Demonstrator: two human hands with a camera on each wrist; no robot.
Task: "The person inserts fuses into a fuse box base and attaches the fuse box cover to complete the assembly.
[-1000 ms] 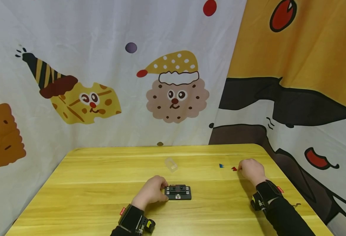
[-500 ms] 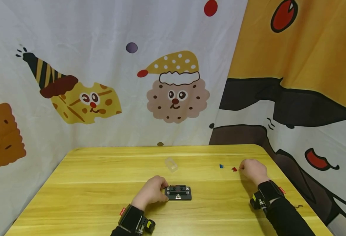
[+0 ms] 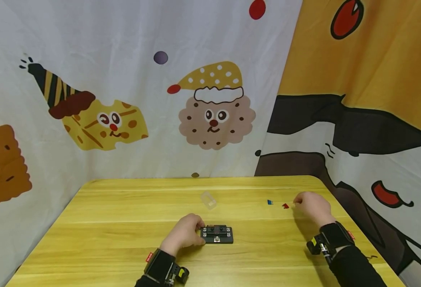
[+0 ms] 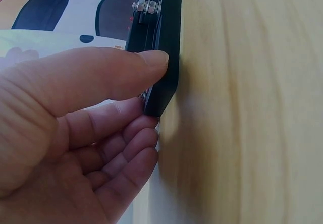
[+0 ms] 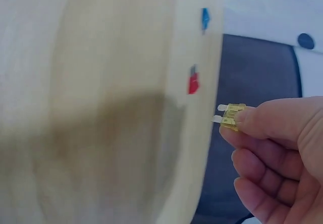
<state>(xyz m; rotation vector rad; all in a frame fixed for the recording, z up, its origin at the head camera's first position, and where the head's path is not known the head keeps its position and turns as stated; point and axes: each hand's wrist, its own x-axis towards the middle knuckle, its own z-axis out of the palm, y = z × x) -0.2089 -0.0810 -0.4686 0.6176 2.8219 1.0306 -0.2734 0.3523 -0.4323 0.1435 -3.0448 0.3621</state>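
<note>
My left hand [image 3: 184, 233] pinches the left end of a black fuse holder [image 3: 216, 240] lying on the table, thumb on its near side. The left wrist view shows metal studs with nuts on top of the holder [image 4: 170, 37]. Between thumb and index finger, my right hand [image 3: 314, 206] pinches a yellow blade fuse [image 5: 233, 116], its two metal prongs pointing away from the fingertips. That hand is raised over the right part of the table. To its left lie a red blade fuse [image 3: 285, 206] and, farther left, a blue blade fuse [image 3: 269, 202].
A small clear plastic cover [image 3: 204, 199] lies behind the fuse holder on the wooden table [image 3: 124, 207]. A curtain with cartoon prints [image 3: 124, 48] hangs along the table's back and right side. Each wrist wears a strapped-on camera.
My right hand has shifted slightly right, away from the red fuse, its forearm swinging right too. The left hand and the fuse holder have stayed in place.
</note>
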